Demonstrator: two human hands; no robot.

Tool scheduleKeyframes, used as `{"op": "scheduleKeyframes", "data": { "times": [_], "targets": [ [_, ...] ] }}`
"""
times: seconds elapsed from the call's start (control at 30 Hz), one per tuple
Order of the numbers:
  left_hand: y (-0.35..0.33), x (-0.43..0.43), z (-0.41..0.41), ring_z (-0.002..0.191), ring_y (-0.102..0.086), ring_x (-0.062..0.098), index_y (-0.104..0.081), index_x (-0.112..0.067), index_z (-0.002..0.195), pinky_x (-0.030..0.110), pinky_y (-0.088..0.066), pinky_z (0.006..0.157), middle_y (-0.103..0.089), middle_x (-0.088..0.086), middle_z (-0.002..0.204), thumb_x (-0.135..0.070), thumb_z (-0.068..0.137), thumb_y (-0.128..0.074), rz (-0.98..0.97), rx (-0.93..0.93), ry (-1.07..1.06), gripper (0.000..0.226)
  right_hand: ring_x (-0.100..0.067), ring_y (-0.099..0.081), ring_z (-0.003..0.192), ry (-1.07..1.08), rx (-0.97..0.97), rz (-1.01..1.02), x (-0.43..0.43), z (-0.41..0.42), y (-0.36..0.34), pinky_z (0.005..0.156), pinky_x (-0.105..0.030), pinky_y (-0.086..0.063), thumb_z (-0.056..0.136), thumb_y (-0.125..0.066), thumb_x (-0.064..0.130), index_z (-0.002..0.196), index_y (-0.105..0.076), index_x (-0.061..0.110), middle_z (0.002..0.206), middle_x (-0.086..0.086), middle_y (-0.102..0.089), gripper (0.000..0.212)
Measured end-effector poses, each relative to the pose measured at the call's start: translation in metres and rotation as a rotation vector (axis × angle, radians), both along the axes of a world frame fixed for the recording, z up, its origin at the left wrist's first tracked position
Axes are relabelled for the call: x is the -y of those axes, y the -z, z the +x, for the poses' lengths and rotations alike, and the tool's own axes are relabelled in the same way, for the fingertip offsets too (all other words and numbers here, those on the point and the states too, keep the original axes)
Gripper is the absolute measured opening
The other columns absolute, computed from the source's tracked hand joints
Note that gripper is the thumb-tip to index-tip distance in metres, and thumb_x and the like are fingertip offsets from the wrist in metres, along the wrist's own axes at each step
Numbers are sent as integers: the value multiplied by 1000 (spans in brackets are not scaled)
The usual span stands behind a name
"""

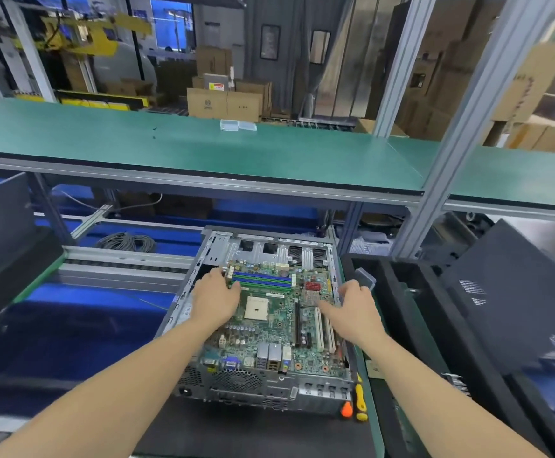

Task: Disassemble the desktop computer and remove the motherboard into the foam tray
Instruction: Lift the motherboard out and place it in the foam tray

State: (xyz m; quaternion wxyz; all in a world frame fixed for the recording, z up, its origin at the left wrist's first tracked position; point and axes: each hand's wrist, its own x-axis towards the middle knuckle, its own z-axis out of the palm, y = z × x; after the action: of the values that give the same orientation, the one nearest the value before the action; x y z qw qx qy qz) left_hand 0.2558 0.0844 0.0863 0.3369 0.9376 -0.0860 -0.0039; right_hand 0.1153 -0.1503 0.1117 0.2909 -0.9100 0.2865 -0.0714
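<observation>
Black foam tray [401,292] beside computer case [269,391]

The computer case [223,249] is bare grey sheet metal with a dull sheen, punched with vent holes at its 6 o'clock wall. Inside, the motherboard [269,328] is a green circuit board, slightly glossy, carrying blue and green plastic slots and small shiny metal ports. At 3 o'clock the foam tray [398,292] looks black, matt and soft. The screwdriver [360,399] beside the case has a smooth yellow and black plastic handle. The shelf [203,150] at 12 o'clock wears a matt green mat; cardboard boxes [224,102] behind are plain brown.
</observation>
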Motion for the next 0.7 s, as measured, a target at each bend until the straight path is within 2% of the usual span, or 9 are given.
{"op": "scheduleKeyframes", "data": {
  "times": [0.07,0.1,0.17,0.23,0.33,0.47,0.57,0.6,0.7],
  "targets": [
    [-7,7,1,80,-67,26,-47,-3,147,33,-55,69,-69,12,89,-26,105,-56,-114,-11,1,49,-22,-62,103,33,-66,85,9,-6,-2,88,-37,-53,90,-69,59,133,-50,13,124,-7,-57,66],
    [-11,9,2,64,-62,19,-46,-4,149,26,-48,54,-66,7,76,-25,105,-56,-164,-16,3,49,-22,-64,104,44,-66,112,11,-8,-2,87,-36,-54,90,-69,60,136,-51,13,124,-7,-60,68],
    [-19,12,6,52,-52,10,-44,-7,152,22,-36,45,-63,-2,77,-30,106,-55,-216,-66,9,53,-22,-64,108,67,-60,153,12,-11,-2,89,-36,-53,91,-67,60,139,-51,13,127,-5,-63,69],
    [-27,10,12,60,-54,9,-39,-7,155,23,-39,52,-67,1,111,-34,105,-57,-268,-160,32,60,-21,-63,110,112,-28,236,12,-14,1,93,-38,-53,91,-69,56,138,-53,17,130,-3,-62,63],
    [-37,9,18,87,-57,13,-37,-7,156,27,-44,73,-51,12,152,-33,103,-61,-369,-214,74,64,-19,-60,107,180,46,378,9,-15,4,90,-36,-49,91,-73,49,131,-58,21,121,3,-62,52],
    [-53,11,24,89,-60,11,-39,-6,156,24,-44,72,-59,9,140,-29,102,-64,-458,-210,132,64,-16,-59,108,194,140,438,10,-12,4,91,-33,-45,89,-76,45,123,-66,24,120,7,-66,42],
    [-62,12,29,106,-61,18,-47,-5,151,28,-43,85,-56,10,146,-28,100,-67,-516,-200,127,59,-18,-58,121,175,246,649,17,-8,-6,104,-39,-44,85,-81,44,123,-67,25,128,6,-66,44],
    [-65,15,30,100,-61,14,-50,-5,148,26,-44,82,-59,8,142,-27,100,-67,-544,-198,122,55,-21,-56,125,174,253,735,20,-7,-12,107,-42,-44,84,-82,45,127,-66,24,132,5,-63,51],
    [-75,33,30,93,-60,11,-57,-9,142,27,-43,78,-64,3,129,-27,99,-68,-647,-217,99,48,-24,-53,129,153,243,826,34,-8,-31,93,-38,-46,84,-79,53,130,-65,23,140,5,-56,56]
  ]
}}
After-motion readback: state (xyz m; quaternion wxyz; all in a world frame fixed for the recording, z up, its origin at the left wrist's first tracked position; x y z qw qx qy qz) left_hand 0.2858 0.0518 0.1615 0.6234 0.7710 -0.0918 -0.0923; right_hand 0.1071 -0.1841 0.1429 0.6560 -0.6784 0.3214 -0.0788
